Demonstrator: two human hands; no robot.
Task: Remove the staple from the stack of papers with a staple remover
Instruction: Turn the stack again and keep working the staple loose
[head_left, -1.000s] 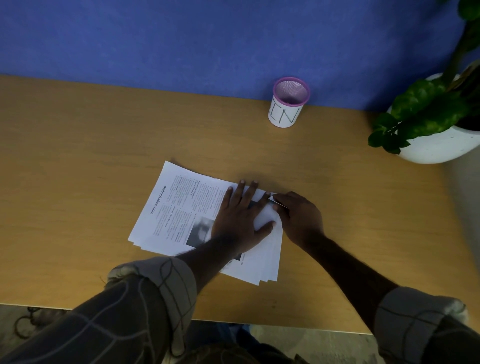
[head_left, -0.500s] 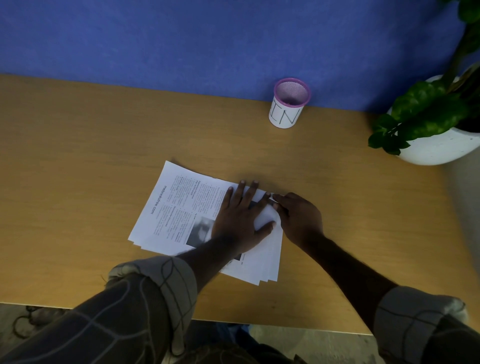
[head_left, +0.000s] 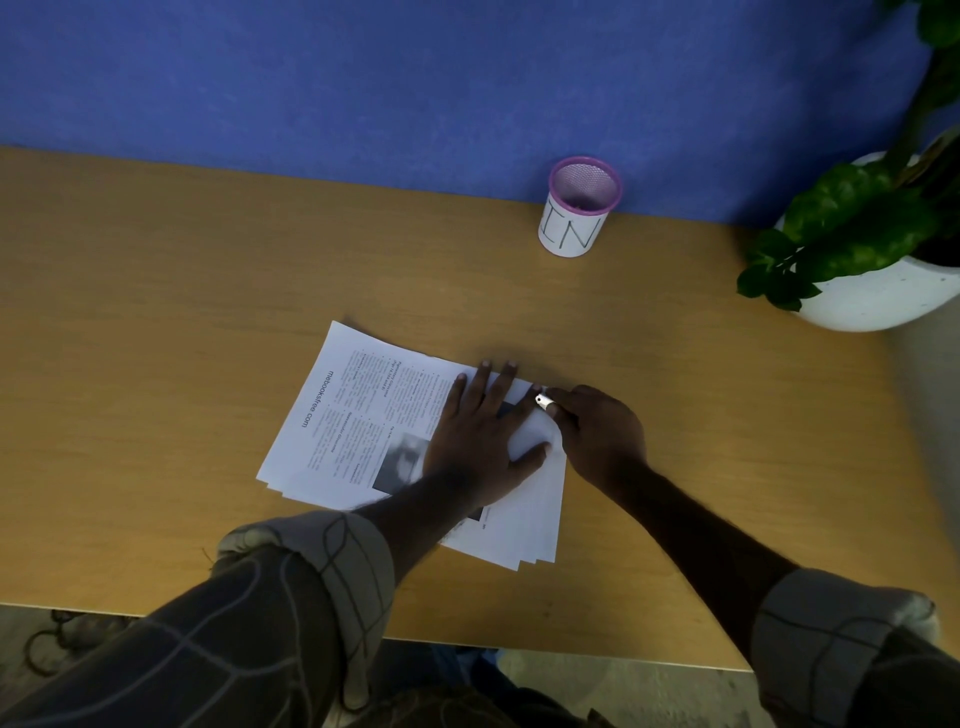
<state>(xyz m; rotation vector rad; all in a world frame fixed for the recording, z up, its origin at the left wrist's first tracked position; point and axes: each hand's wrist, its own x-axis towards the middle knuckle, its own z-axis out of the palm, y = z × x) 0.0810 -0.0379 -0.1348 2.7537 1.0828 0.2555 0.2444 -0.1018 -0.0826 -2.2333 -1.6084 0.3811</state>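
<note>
Now the thin white stack of printed papers (head_left: 363, 415) lies near the desk's (head_left: 156, 312) front edge. Paper is light and slides, so the flat left hand (head_left: 478, 436) presses it down. The right hand (head_left: 597, 431) pinches a small silver staple remover (head_left: 543, 400) at the stack's far right corner.

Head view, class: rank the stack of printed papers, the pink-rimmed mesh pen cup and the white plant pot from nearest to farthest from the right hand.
From the right hand:
1. Stack of printed papers, touching it, to its left.
2. Pink-rimmed mesh pen cup, beyond it by the blue wall.
3. White plant pot, far right corner.
</note>
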